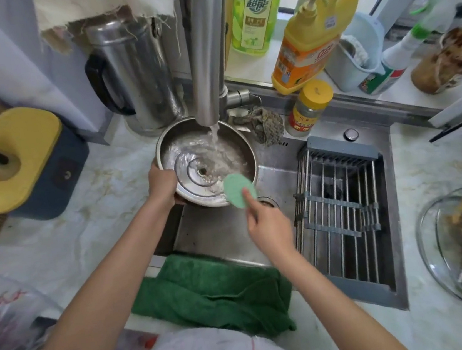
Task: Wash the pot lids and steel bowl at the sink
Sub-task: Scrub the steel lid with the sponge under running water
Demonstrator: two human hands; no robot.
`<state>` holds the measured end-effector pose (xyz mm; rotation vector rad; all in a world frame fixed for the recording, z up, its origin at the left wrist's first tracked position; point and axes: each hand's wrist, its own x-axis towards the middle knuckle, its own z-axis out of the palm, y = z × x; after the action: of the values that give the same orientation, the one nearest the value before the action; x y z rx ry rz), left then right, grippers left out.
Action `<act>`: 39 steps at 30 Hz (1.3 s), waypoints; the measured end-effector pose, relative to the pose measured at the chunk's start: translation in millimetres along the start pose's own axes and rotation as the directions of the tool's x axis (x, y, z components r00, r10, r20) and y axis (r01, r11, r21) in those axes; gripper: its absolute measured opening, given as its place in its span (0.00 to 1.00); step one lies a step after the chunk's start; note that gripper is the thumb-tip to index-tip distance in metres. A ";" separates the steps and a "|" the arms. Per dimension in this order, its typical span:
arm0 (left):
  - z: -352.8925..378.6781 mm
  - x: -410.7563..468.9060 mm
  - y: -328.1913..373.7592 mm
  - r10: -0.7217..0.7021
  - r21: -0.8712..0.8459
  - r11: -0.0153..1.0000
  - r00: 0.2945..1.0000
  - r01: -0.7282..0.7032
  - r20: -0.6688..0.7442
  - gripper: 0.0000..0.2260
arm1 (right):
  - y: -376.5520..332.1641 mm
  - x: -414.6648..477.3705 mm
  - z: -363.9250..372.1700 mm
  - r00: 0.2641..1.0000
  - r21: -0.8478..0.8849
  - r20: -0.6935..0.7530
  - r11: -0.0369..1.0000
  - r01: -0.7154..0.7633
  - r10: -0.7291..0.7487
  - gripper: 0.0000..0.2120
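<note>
Marbled bench (100,234) runs round the steel sink (216,229) at mid-frame. A green towel (209,293) is draped over the sink's near edge, and a wire drain rack (341,205) sits across its right half. Just left of centre my left hand (162,183) grips a steel pot lid (192,156), fingers (156,168) curled round its left rim. The lid's underside faces up beneath the running faucet (207,61), and water strikes it. My right hand (268,228) pinches a round green scrub pad (235,187) at the lid's lower right rim. Glass lids (435,237) lie on the bench at lower right.
</note>
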<state>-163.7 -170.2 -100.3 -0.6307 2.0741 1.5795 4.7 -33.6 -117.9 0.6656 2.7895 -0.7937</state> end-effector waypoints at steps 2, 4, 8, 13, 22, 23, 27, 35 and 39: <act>-1.2 0.6 -0.8 -0.023 0.001 1.000 1.000 0.023 -0.002 0.19 | -14.7 -12.4 3.0 0.990 -0.004 0.082 0.993 0.119 -0.118 0.25; -2.8 -1.6 -0.8 -0.024 -0.005 1.000 1.000 0.024 0.011 0.20 | -5.2 -4.4 0.6 0.994 -0.052 0.069 0.994 0.093 -0.089 0.24; -11.0 -7.4 -2.3 -0.044 0.033 0.999 0.999 0.043 0.028 0.21 | 42.7 28.9 -14.0 0.959 0.080 -0.077 0.960 -0.267 0.273 0.24; -13.1 -19.4 -9.3 -0.131 -0.007 0.991 0.989 0.132 0.072 0.18 | 61.8 49.9 -35.3 0.852 0.776 0.150 0.475 -0.416 0.501 0.22; -8.4 -30.7 -12.1 -0.218 -0.040 0.972 0.954 0.230 0.204 0.24 | 33.7 56.9 -47.6 0.867 0.842 0.413 0.245 -0.480 0.277 0.12; -8.7 -29.8 -12.6 -0.208 -0.040 0.974 0.956 0.221 0.205 0.25 | 32.5 56.9 -49.0 0.861 0.844 0.421 0.225 -0.487 0.284 0.10; -7.4 -34.9 -4.3 -0.116 -0.086 0.987 0.972 0.135 0.204 0.27 | 27.3 57.1 -50.8 0.807 0.812 0.468 0.186 -0.554 0.359 0.08; -12.5 -16.7 -11.0 0.598 0.716 0.434 0.770 -0.546 0.224 0.33 | 12.6 43.4 -40.2 0.875 0.876 0.167 0.339 -0.344 0.455 0.15; 10.9 -37.7 -21.1 0.402 0.608 0.086 0.586 -0.789 0.704 0.11 | 7.4 37.7 -39.9 0.845 0.896 0.098 0.324 -0.305 0.525 0.09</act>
<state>-120.3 -161.5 -96.1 1.0612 2.5310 0.4111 -26.7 7.4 -97.9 1.6277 1.8754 -2.1748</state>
